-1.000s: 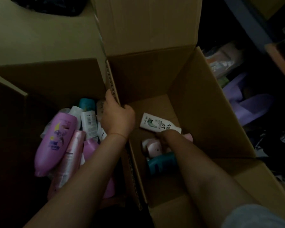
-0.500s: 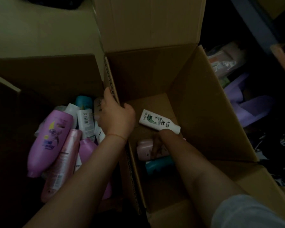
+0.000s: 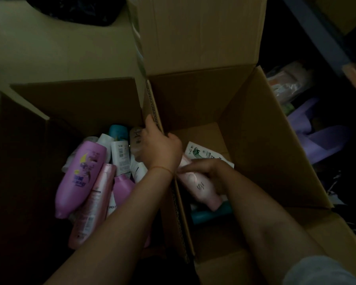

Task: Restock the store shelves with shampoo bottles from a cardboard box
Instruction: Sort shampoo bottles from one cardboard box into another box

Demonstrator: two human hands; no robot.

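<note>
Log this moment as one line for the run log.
left hand: grips box wall | right hand: holds pink bottle | stage: lifting from box

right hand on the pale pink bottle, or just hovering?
Touching. Head view shows the right hand with fingers wrapped over the pale pink bottle inside the right cardboard box.

Two open cardboard boxes sit side by side, sharing a middle wall. The left box [image 3: 74, 99] is heaped with shampoo bottles: a purple bottle [image 3: 81, 175] lies slanted on top, cap end nearest the camera, with a slim pink bottle [image 3: 95, 204] just beside it and white and teal ones behind. In the right box [image 3: 261, 145], a pale pink bottle [image 3: 199, 188] is tilted above a teal bottle [image 3: 212, 212], and a white tube with green print [image 3: 203, 153] lies flat behind.
</note>
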